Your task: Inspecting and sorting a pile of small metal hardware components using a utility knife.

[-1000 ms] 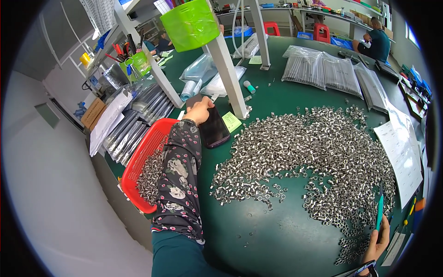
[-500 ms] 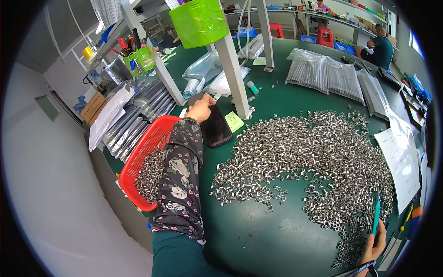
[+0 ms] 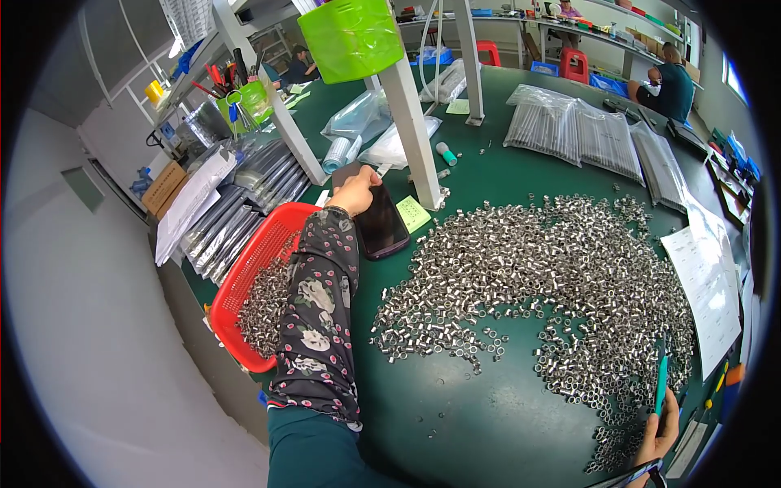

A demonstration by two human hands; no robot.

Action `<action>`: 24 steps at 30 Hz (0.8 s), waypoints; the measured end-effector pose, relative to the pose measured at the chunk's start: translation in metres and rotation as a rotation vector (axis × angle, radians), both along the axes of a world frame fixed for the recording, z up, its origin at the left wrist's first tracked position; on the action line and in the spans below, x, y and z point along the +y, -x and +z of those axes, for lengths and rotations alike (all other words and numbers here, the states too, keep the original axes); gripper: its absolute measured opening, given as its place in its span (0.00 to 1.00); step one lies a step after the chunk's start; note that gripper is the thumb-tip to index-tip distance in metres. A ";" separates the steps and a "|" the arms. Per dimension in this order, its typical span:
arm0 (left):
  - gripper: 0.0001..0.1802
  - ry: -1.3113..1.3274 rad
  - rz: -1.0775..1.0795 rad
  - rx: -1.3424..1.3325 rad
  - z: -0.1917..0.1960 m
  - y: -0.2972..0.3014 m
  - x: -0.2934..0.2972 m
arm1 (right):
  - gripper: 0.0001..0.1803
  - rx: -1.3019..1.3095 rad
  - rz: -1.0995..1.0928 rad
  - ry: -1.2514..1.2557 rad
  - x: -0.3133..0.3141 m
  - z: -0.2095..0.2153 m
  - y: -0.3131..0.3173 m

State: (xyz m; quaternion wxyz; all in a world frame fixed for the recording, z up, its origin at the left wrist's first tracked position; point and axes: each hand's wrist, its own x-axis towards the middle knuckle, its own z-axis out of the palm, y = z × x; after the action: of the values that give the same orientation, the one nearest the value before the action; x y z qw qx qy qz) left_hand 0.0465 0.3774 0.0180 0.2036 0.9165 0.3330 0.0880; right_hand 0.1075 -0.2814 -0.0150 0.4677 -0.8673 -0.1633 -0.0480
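My left hand (image 3: 355, 193) reaches out to the upper left part of a dark phone (image 3: 382, 228) lying on the table. Its fingers are curled in, and what they grip there is hidden. At the lower right, my right hand (image 3: 661, 433) is closed around a slim teal tool with a thin dark tip (image 3: 662, 382). That tool points away from me over the right side of a wide heap of small metal rings (image 3: 553, 260). Beneath my left forearm, a red plastic basket (image 3: 237, 285) holds more small metal pieces (image 3: 264, 313).
White shelf posts (image 3: 413, 134) stand behind the phone, with a green bin (image 3: 351, 41) above. Bagged rods (image 3: 561, 130) lie at the back right, and paper sheets (image 3: 706, 281) along the right side. Wrapped dark packs (image 3: 220, 232) are stacked left. A person (image 3: 671, 85) sits beyond the table.
The fingers of my left hand have shifted very slightly at the phone. My right hand and the teal tool have barely moved.
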 end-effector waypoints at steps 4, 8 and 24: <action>0.21 0.003 -0.020 0.043 -0.002 0.000 0.001 | 0.26 0.007 -0.003 0.004 -0.001 -0.002 -0.001; 0.20 -0.020 -0.037 0.026 -0.004 -0.001 0.004 | 0.25 0.036 0.012 0.001 0.005 0.004 -0.001; 0.18 -0.042 -0.195 -0.227 0.019 0.022 -0.019 | 0.16 -0.107 -0.027 0.117 0.050 0.051 0.021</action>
State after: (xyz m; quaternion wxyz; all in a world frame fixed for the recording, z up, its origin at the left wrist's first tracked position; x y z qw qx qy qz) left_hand 0.0242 0.3588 0.0365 0.2284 0.9328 0.2151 0.1776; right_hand 0.0864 -0.2319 0.0359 0.4060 -0.8916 -0.1788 -0.0908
